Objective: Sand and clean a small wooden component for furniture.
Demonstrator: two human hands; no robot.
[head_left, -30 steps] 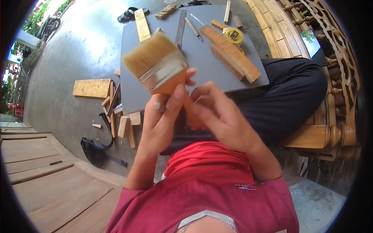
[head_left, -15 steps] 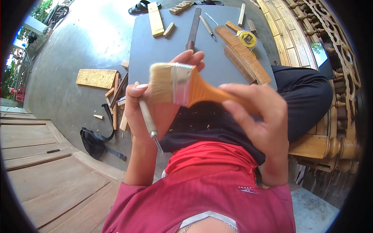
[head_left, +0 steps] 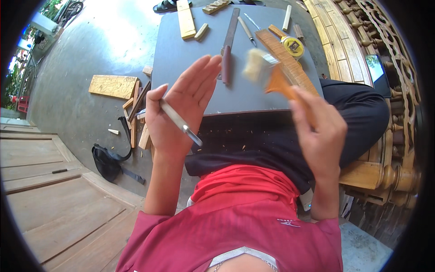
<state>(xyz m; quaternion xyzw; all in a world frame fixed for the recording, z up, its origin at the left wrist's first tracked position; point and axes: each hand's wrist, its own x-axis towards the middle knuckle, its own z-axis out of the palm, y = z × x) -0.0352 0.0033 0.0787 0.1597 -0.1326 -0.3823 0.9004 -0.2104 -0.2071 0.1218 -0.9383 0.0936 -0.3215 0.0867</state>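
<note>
Near the middle of the frame the left hand (head_left: 181, 109) is raised palm-up with its fingers (head_left: 201, 75) stretched out straight and close together, pointing toward the upper right. A slim metal tool (head_left: 179, 121) lies slantwise across the palm, pinned under the thumb at its upper left end, its bright tip jutting past the heel of the hand toward the lower right; the outstretched fingers do not curl around it. To the right of centre the right hand (head_left: 319, 129) is closed around the orange wooden handle of a paintbrush (head_left: 267, 72), which slants up and to the left out of the fist. The brush is blurred, so the exact wrap of the fingers on the handle cannot be told; its pale bristles sit just right of the left fingertips, near them but apart. Under both hands a grey board (head_left: 181, 59) rests across the lap, in the upper middle of the frame. On it lie a dark flat file (head_left: 228, 50) just above the left fingertips, a long carved wooden strip (head_left: 290, 63) behind the brush, a yellow tape measure (head_left: 293, 45), and a pale wooden block (head_left: 186, 19) at the upper edge. At the left, on the concrete floor, lie a carved wooden plank (head_left: 113, 86) and a black bag (head_left: 108, 161).
</note>
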